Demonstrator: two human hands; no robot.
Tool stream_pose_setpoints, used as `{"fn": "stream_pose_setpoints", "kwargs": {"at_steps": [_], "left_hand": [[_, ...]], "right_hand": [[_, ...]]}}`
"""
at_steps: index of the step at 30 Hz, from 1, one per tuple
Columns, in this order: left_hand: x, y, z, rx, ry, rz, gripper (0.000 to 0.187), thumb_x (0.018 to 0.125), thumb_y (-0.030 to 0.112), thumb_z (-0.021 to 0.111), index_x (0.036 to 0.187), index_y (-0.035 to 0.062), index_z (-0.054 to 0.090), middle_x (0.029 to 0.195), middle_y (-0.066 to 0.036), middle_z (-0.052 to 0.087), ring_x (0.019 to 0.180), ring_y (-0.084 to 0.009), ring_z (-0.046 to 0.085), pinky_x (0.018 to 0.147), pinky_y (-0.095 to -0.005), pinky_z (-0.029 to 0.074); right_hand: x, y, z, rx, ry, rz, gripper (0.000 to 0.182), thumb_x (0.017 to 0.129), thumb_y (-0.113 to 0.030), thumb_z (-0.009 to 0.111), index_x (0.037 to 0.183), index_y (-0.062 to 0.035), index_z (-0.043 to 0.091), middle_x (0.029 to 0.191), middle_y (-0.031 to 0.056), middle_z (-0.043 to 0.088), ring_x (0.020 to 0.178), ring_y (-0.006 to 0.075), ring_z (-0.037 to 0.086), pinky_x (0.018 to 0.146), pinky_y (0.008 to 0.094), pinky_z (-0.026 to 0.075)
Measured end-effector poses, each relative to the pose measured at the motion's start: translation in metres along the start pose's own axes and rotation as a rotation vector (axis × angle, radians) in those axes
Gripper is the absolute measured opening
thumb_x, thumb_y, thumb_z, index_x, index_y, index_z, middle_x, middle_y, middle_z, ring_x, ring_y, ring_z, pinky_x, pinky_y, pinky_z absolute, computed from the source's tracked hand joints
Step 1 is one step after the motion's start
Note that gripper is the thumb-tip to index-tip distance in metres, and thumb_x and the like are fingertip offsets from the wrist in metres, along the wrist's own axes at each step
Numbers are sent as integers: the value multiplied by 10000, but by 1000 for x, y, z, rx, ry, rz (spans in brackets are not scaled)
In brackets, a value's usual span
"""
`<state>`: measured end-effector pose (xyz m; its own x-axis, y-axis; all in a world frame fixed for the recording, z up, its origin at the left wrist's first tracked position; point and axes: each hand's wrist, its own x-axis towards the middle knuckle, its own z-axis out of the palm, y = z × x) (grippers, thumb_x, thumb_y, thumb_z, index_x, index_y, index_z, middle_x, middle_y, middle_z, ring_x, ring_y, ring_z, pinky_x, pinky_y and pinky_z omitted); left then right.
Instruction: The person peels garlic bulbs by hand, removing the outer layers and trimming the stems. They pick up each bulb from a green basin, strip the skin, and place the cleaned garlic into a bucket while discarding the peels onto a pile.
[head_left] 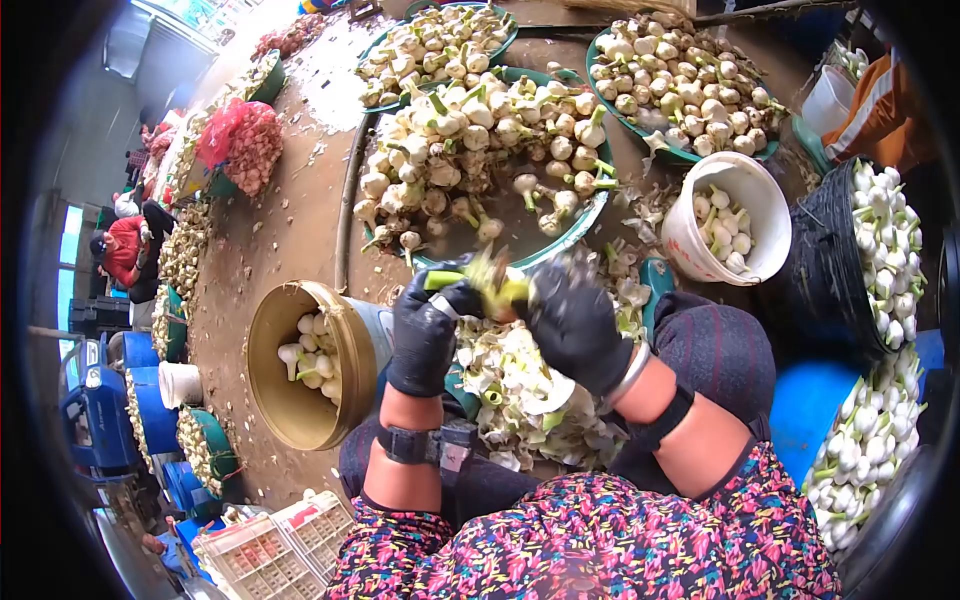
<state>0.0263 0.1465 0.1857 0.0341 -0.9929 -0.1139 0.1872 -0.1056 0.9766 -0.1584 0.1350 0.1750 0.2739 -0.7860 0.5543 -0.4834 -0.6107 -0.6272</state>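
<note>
My left hand (428, 325), in a black glove, is closed around a garlic bulb (492, 284) with a green stem that points left. A pale band or strip shows at its fingers; I cannot make out which. My right hand (578, 325), also black-gloved, is against the other side of the bulb, its fingers smeared by motion. Below both hands, a heap of garlic skins and stem pieces (540, 395) lies between my knees. Just beyond is a wide green-rimmed tub (585, 232) of untrimmed garlic bulbs.
On the left stands a tan bucket (262, 365) with white bulbs; on the right, a white bucket (683, 225) holds more. A black bin (815, 270) is piled with cleaned garlic. Two more basins of garlic (690, 90) (435, 50) lie farther off. A person in red (125, 250) sits at far left.
</note>
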Motion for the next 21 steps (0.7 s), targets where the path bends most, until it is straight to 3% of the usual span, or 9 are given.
{"fn": "stream_pose_setpoints", "kwargs": {"at_steps": [1, 3, 5, 9, 11, 12, 14, 17, 21], "left_hand": [[3, 2, -3, 16, 40, 16, 239, 803, 50, 574, 1025, -37, 585, 946, -93, 627, 794, -137, 592, 719, -256, 485], [-3, 6, -4, 17, 33, 47, 257, 808, 73, 586, 1037, -43, 580, 936, -104, 625, 789, -158, 604, 705, -274, 503], [-3, 7, -4, -237, 29, -12, 274, 816, 101, 603, 1049, -41, 579, 922, -103, 622, 799, -180, 610, 698, -291, 517], [-4, 6, -3, -301, -22, -10, 261, 829, 120, 599, 1039, -30, 563, 909, -98, 612, 795, -205, 616, 675, -334, 540], [-4, 4, -3, -287, -17, -22, 260, 829, 129, 602, 1033, -26, 559, 905, -99, 608, 780, -210, 617, 665, -338, 541], [-3, 1, -3, -276, -9, -30, 260, 828, 138, 604, 1027, -22, 556, 902, -100, 604, 765, -214, 617, 655, -342, 543], [1, -8, -2, -158, 15, 59, 266, 827, 152, 608, 1025, -18, 556, 906, -101, 600, 755, -214, 617, 649, -345, 544], [3, -8, -3, -163, 10, 38, 283, 825, 171, 609, 1034, -12, 554, 913, -102, 592, 757, -209, 614, 639, -345, 545], [9, 8, -51, -223, 220, 67, 261, 829, 135, 581, 1046, -10, 573, 999, -92, 587, 790, -147, 574, 705, -292, 507]], "right_hand": [[-3, -4, 2, -62, 1, -123, 174, 792, -131, 546, 918, -28, 609, 737, 159, 570, 622, 329, 549, 572, 389, 433], [-12, -7, 6, 15, -824, 130, 195, 783, -143, 528, 902, -19, 619, 812, 186, 611, 669, 356, 584, 621, 467, 449], [-35, -2, 25, -55, -1146, 136, 236, 788, -204, 544, 932, -37, 627, 833, 186, 623, 749, 355, 603, 683, 448, 474], [-10, 1, 0, -89, -1064, 406, 341, 736, -343, 604, 916, -55, 638, 908, 172, 634, 877, 339, 604, 800, 416, 471], [-4, 3, -4, -54, -641, 482, 286, 740, -279, 626, 880, -32, 598, 827, 144, 624, 777, 302, 611, 738, 388, 479], [-3, 3, -4, -56, -640, 484, 286, 740, -279, 626, 880, -32, 598, 827, 144, 624, 777, 302, 611, 738, 388, 479], [-2, 0, 4, 623, -183, 609, 228, 731, -185, 640, 855, -23, 540, 736, 120, 578, 667, 248, 576, 667, 344, 473], [-4, -6, 19, 731, -6, 534, 210, 715, -113, 629, 864, -26, 509, 713, 111, 549, 629, 218, 545, 633, 312, 461], [-9, 6, 12, 353, -279, 554, 152, 725, -111, 585, 847, -35, 537, 702, 117, 584, 658, 242, 589, 642, 326, 468]]}}
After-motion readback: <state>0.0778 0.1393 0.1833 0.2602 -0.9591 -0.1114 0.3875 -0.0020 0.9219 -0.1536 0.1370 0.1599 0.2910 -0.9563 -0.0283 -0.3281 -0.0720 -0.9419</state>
